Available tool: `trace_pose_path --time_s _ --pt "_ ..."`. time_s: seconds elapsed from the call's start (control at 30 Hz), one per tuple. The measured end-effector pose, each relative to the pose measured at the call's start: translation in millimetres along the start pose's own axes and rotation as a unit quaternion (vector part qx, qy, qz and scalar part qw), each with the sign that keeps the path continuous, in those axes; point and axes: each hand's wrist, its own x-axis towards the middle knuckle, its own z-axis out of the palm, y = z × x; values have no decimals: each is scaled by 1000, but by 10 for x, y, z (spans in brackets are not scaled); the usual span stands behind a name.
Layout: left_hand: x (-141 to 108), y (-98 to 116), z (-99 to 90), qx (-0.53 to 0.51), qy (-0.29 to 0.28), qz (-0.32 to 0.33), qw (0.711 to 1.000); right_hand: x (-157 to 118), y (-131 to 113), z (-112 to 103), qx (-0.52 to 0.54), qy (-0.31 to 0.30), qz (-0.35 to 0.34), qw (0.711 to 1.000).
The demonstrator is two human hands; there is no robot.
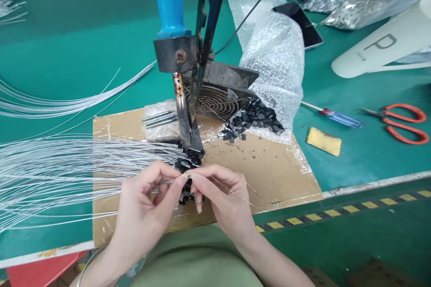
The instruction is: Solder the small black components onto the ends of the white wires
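The fingertips of my left hand (148,206) and my right hand (225,197) meet in a pinch just below the soldering iron. My left fingers close on the end of a white wire; its tip is covered by them. From my right hand a thin bare wire (237,195) trails to the lower right. Whatever small piece sits between the fingertips is mostly hidden. Close behind, a bundle of white wires (134,157) ends in small black pieces (188,159). The blue-handled soldering iron (170,9) hangs tip-down in a black bracket (175,54).
Cardboard (256,170) lies beneath the hands. Behind stand a dusty fan (218,98) and a pile of black chips (254,119) on bubble wrap (279,54). To the right are a yellow sponge (323,141), a screwdriver (340,117), scissors (404,121), a phone (301,22) and a white cup (380,45).
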Motion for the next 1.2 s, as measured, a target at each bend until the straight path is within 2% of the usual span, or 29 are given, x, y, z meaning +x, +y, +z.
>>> trace_pose_path --time_s 0.17,0.4,0.53,0.7,1.0,1.2 --pt "-13 4 0 7 -2 -4 1000 -11 -9 -20 0 -4 9 1000" --pt "-25 4 -40 26 -14 -5 1000 38 -105 -98 19 -42 96 994" --pt "-30 17 -55 14 -23 -11 1000 63 -133 -120 17 -59 120 991" --pt "-32 64 -1 -1 14 -33 999 51 -119 -103 42 -61 108 991" --pt "-92 -94 89 30 63 25 997 22 -35 -6 72 -14 86 994" --pt "-82 -120 128 4 81 36 996 8 -1 20 94 -10 68 993"
